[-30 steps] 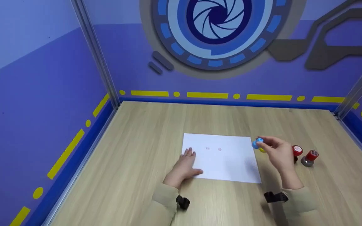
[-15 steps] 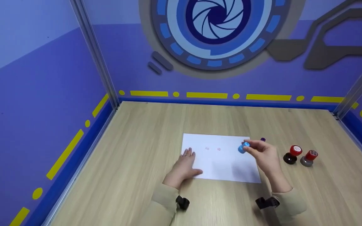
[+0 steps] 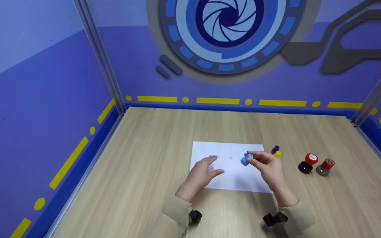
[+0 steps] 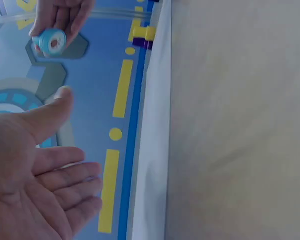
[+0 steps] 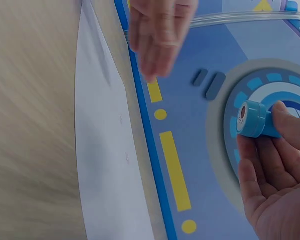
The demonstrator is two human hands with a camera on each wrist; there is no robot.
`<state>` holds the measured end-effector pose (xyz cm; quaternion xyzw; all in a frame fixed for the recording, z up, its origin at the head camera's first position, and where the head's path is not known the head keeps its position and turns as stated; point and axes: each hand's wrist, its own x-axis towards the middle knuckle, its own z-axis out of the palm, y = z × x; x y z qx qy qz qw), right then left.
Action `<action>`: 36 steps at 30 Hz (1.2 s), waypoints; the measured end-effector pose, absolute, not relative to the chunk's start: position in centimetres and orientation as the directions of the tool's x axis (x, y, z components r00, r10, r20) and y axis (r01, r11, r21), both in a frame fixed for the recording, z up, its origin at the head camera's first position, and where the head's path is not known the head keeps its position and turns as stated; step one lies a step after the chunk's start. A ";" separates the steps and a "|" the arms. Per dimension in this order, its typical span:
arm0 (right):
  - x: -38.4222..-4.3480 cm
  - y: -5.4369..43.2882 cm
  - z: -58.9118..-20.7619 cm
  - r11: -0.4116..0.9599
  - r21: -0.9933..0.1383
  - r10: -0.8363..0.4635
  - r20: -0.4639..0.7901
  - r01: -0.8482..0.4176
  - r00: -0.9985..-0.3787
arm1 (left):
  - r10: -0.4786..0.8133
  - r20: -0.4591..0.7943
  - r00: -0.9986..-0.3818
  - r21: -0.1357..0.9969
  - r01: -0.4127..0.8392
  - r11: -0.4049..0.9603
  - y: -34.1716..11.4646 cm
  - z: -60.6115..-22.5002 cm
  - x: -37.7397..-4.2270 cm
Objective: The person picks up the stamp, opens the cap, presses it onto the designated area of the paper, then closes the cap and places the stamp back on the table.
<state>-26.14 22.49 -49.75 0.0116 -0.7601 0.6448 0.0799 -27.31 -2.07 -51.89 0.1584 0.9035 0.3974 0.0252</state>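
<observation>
A small blue stamp (image 3: 246,159) is pinched between the thumb and fingers of my right hand (image 3: 270,168), held above the right half of a white sheet of paper (image 3: 230,180). In the right wrist view the round face of the blue stamp (image 5: 250,119) shows, capped or with a dark patch at its middle. My left hand (image 3: 199,173) hovers over the left part of the sheet, fingers extended and thumb spread, holding nothing. A faint reddish print (image 3: 230,158) marks the paper between the hands; another lies by the left fingertips.
Just past the sheet's right edge stand a purple stamp (image 3: 275,149) and a yellow stamp (image 3: 277,154). Farther right are a red-and-black stamp (image 3: 308,163) and a red-and-grey stamp (image 3: 325,167). The wooden table (image 3: 157,148) meets blue-purple walls at its back and sides.
My right hand has carried the blue stamp left, from beside the yellow stamp to over the paper. My left hand has come off the sheet's left edge and moved slightly right.
</observation>
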 end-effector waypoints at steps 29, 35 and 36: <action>-24.8 18.8 -51.1 0.047 -0.994 0.066 0.104 -0.101 -0.992 | 0.211 0.267 -0.940 0.963 0.267 -0.028 1.7 -52.8 -25.9; -24.7 18.8 -51.1 0.078 -0.992 0.064 0.105 -0.100 -0.992 | 0.208 0.243 -0.947 0.970 0.241 -0.038 1.6 -52.6 -25.9; -24.7 18.8 -51.1 0.081 -0.992 0.063 0.106 -0.101 -0.992 | 0.209 0.244 -0.947 0.970 0.241 -0.037 1.6 -52.6 -25.8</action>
